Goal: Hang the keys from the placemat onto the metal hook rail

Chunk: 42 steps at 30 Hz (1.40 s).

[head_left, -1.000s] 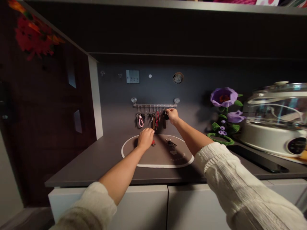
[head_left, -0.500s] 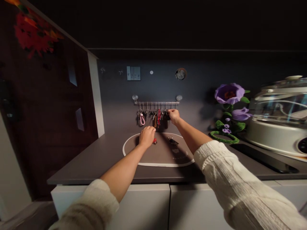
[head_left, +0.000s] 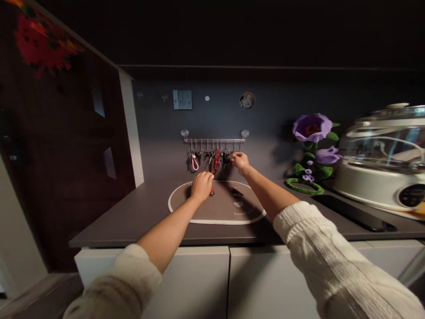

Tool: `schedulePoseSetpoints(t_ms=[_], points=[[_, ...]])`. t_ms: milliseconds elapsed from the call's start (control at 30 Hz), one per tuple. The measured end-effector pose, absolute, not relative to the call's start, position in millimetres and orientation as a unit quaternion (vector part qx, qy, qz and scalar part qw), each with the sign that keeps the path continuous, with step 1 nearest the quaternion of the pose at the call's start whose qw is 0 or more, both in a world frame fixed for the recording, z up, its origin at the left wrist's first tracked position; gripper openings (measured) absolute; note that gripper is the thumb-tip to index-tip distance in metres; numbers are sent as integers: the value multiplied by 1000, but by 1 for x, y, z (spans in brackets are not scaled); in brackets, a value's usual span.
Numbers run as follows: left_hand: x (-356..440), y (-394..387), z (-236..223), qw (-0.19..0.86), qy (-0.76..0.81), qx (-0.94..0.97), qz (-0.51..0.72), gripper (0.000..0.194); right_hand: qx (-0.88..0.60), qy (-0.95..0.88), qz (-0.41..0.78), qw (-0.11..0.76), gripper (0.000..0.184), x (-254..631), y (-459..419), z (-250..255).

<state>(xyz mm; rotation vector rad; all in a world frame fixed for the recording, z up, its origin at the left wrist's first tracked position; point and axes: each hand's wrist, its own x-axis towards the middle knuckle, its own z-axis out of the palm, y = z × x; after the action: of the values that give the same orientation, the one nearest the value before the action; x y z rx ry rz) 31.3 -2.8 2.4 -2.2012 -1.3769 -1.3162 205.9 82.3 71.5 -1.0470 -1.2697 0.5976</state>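
A rail of hooks (head_left: 214,140) on the grey wall carries several key bunches (head_left: 209,159), one with a pink loop (head_left: 194,162). My right hand (head_left: 241,162) is raised to the rail's right end, fingers pinched at a dark key there. My left hand (head_left: 201,186) rests closed on an oval mat (head_left: 186,215) on the counter, over a small red key item (head_left: 211,192). A dark key bunch (head_left: 235,191) lies loose on the mat, just right of my left hand.
A purple crochet flower (head_left: 312,133) stands at the right. Beyond it sits a white cooker with a glass lid (head_left: 381,164). A dark flat slab (head_left: 355,213) lies before it. A dark door (head_left: 59,146) fills the left. White cabinet fronts (head_left: 232,279) run below the counter.
The view has shifted a little. My right hand has dropped slightly from the rail's end; my left hand stays on the mat over the red item.
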Motion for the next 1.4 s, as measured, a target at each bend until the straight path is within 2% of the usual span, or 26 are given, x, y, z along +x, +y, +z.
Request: schedulePoseSetpoints(t_ms=[167, 333, 467, 567, 700, 1067, 1400], points=[[40, -10, 6, 84, -461, -740, -483, 25, -462, -514, 335, 641, 4, 212, 50, 62], [53, -9, 8, 21, -468, -718, -515, 21, -451, -565, 356, 592, 10, 222, 24, 36], [67, -5, 9, -26, -483, -696, -530, 19, -481, -598, 333, 548, 7, 230, 12, 14], [77, -4, 7, -40, -496, -688, -528, 19, -520, -629, 267, 512, 8, 238, 11, 3], [84, -9, 2, -18, -499, -709, -498, 18, -548, -675, 179, 459, 10, 245, 16, -4], [83, -18, -1, 40, -507, -781, -362, 23, -606, -723, 110, 313, 23, 242, 17, -1], [80, -12, -3, 44, -517, -783, -343, 21, -574, -730, 136, 347, 16, 241, 18, -4]])
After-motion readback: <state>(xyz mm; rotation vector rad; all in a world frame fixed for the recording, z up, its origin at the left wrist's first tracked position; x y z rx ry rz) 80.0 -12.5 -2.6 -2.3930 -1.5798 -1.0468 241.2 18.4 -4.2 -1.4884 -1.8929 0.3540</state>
